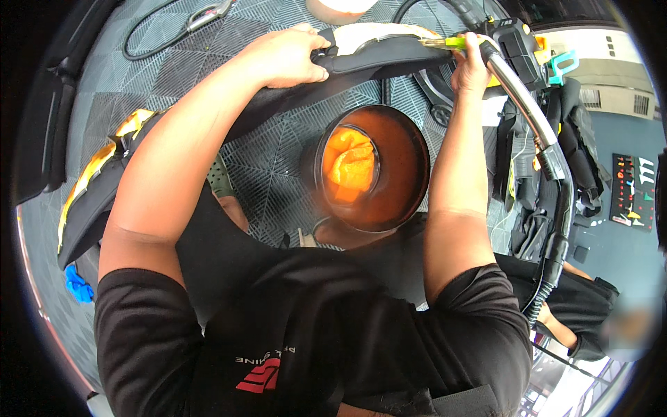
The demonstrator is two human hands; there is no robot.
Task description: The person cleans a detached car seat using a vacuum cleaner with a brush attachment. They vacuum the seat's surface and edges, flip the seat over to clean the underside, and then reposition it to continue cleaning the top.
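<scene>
A long black padded trim piece (385, 58) with a pale and yellow backing lies across in front of me, running down to the far left. My left hand (297, 57) grips its edge near a black clip, thumb and fingers on either side. At the upper right, my right hand (469, 65) holds a tool with a lime-green handle (455, 43). The tool's thin metal end touches the trim's pale edge. Below the trim stands a round dark bucket (411, 167) with brownish inner walls and a bunched orange cloth (350, 161) inside.
A vacuum's metal tube (523, 99) and hose pass right of my right arm, near a black machine (513, 49). An air gun (208, 14) with a black hose lies at the upper left. Black parts (531, 229) are piled at right. Another person (568, 307) is at lower right.
</scene>
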